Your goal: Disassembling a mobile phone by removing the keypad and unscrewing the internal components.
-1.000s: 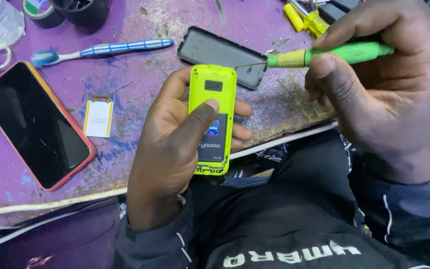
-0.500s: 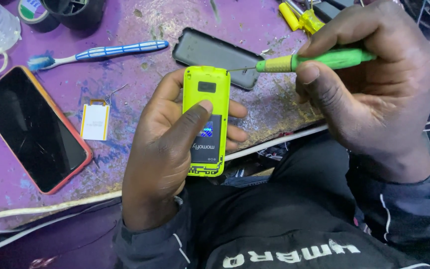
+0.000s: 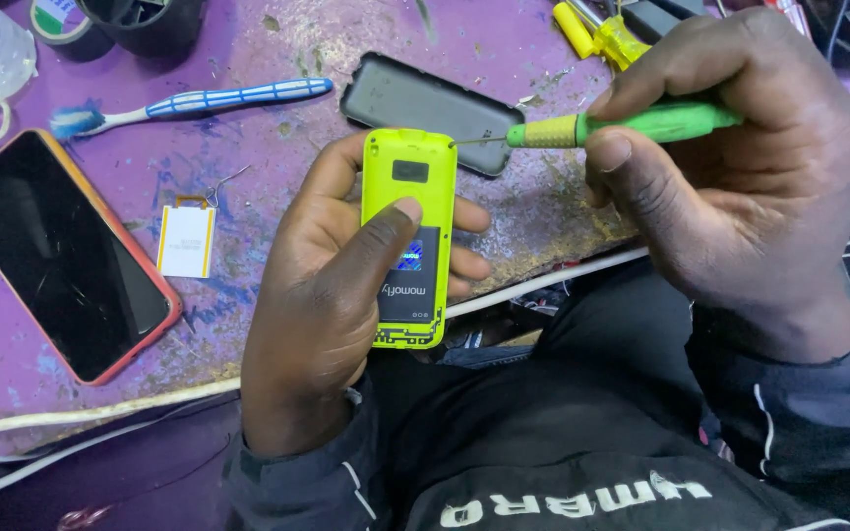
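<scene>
Grip of the left hand (image 3: 332, 295): closed around a small lime-green phone (image 3: 408, 236), back side up with its rear cover off, the thumb pressed across the middle of the back and the fingertips wrapped round the far edge. The phone is held clear above the near edge of the table (image 3: 277, 147), not resting on it. Grip of the right hand (image 3: 740, 187): closed on a green-handled screwdriver (image 3: 632, 123), pinched between thumb and fingers, with the thin shaft laid almost level and its tip brought to the upper right corner of the phone.

Observations, from largest to smallest. The purple table is worn and littered with grit. A smartphone with an orange rim (image 3: 56, 251) lies screen up at the left, well apart from the work. A dark grey back cover (image 3: 425, 108) lies just beyond the held phone. A blue toothbrush (image 3: 189, 103) lies above the smartphone. A small flat battery (image 3: 186, 241) lies between the smartphone and the left hand.

Judgement on the step: the tip is best seated squarely in the corner fastener before any turning, since a shaft held this flat is likely to slip and score the plastic. The handle should be raised nearer to upright. The thumb pressure should be kept firm so the phone is not twisted. Any freed screw is easily lost in the grit, so it should be set aside at once.
</scene>
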